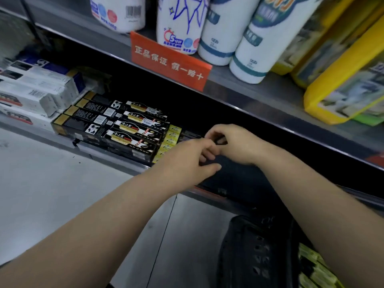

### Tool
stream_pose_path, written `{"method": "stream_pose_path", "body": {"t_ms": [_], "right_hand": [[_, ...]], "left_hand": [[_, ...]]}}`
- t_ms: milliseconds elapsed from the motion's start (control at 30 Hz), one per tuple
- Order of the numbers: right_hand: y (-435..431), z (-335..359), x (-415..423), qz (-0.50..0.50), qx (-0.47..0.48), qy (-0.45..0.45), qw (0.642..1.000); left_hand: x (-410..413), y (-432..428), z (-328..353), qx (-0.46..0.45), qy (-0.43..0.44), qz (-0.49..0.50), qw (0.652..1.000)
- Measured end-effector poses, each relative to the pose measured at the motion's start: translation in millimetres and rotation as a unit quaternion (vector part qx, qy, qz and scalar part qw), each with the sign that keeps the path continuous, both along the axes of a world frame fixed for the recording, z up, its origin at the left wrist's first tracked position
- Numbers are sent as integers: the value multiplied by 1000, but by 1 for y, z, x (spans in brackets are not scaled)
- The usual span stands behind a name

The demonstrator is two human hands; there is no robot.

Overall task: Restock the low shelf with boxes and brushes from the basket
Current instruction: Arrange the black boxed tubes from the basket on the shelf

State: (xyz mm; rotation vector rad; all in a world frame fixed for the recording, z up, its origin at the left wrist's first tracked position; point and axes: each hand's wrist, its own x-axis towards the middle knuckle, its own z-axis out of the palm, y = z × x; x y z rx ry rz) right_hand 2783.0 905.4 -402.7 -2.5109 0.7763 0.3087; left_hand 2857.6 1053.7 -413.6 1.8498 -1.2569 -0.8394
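Basket (pixel 249 256) of black plastic was seen nearest, at lower right, with yellow-green boxes (pixel 315 267) lying in it. Beyond it, both hands were held close together over the low shelf (pixel 99 157). The left hand (pixel 187 161) was pinched, thumb below and fingers above, on the edge of a dark pack (pixel 234 175) lying on that shelf. The right hand (pixel 232 142) was curled round a small dark piece (pixel 220 141); what it was could not be told. Just left, yellow boxes (pixel 169 140) and black boxes (pixel 124 129) were ranked on the shelf. Paper rolls (pixel 218 34) and an orange sign (pixel 169 62) were carried by the shelf above.
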Motion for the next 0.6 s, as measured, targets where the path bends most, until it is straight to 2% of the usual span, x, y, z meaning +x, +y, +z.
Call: {"method": "stream_pose_path", "body": {"t_ms": [167, 300, 400, 500, 600], "right_hand": [[29, 49, -110, -73, 52, -140, 986], [40, 51, -194, -173, 105, -207, 957], [45, 29, -249, -223, 92, -164, 957], [38, -10, -297, -262, -18, -41, 964], [27, -41, -329, -315, -107, 56, 941]], "left_hand": [[-53, 10, 24, -56, -97, -114, 987], [-101, 20, 35, -89, -132, -203, 966], [-132, 23, 37, -88, -148, -280, 944], [-153, 21, 37, -71, -172, -327, 926], [-166, 18, 37, -50, -184, -341, 921]]}}
